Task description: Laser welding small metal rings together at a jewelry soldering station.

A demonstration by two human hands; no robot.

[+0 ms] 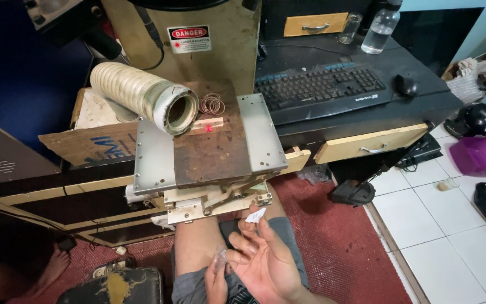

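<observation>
right hand [265, 260] palm up over the lap, fingers loosely spread, small white scrap [256, 215] pinched at the fingertips, just below the front edge of the scissor-lift stage [209, 149]. left hand [216, 277] beside it, thumb and finger closed on a tiny clear bit [222, 256], touching the right palm. red laser dot [208, 128] on a small wooden strip [206, 124] on the rusty plate, wire rings [212, 103] behind it, ribbed exhaust hose [142, 95] overhanging left. keyboard [322, 87] and mouse [406, 85] on the desk to the right.
</observation>
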